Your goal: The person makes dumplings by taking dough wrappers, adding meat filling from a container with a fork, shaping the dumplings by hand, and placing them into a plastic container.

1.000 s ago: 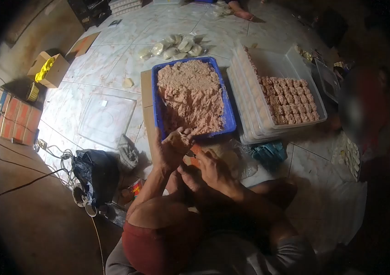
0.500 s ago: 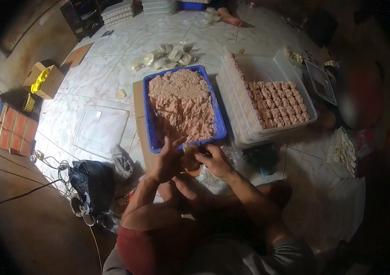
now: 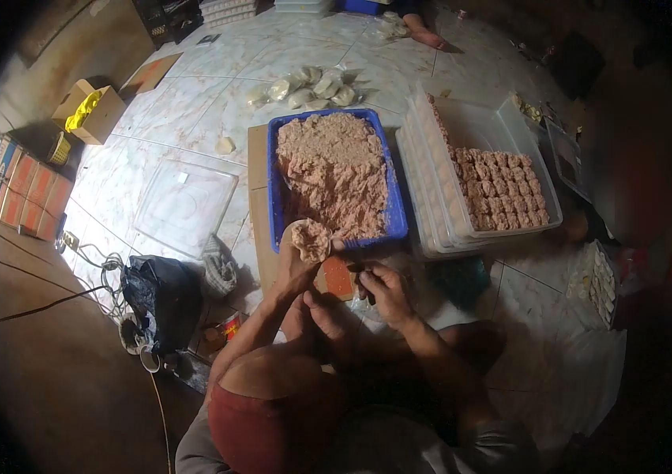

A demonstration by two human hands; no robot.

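My left hand (image 3: 295,265) is cupped at the near edge of the blue tub (image 3: 273,189), wrapped round a dumpling wrapper with minced filling (image 3: 311,241) in its middle. Pinkish minced filling (image 3: 332,178) is heaped in the tub and scooped lower toward me. Just right of the wrapper, my right hand (image 3: 387,292) has its fingers closed around a small dark thing, too unclear to name. To the right, a stack of clear plastic boxes (image 3: 439,229) holds rows of filled dumplings (image 3: 506,189) in its top box.
Bagged pale wrappers (image 3: 304,87) lie beyond the tub. On the left are a clear lid (image 3: 186,197), a black plastic bag (image 3: 164,304), a grey cloth (image 3: 219,265) and cables. Another person's foot (image 3: 427,35) shows at the far side. Cardboard (image 3: 259,158) lies under the tub.
My left hand has turned and now cups the wrapper with filling showing. My right hand has drawn away from it, slightly right and down. The view has shifted a little.
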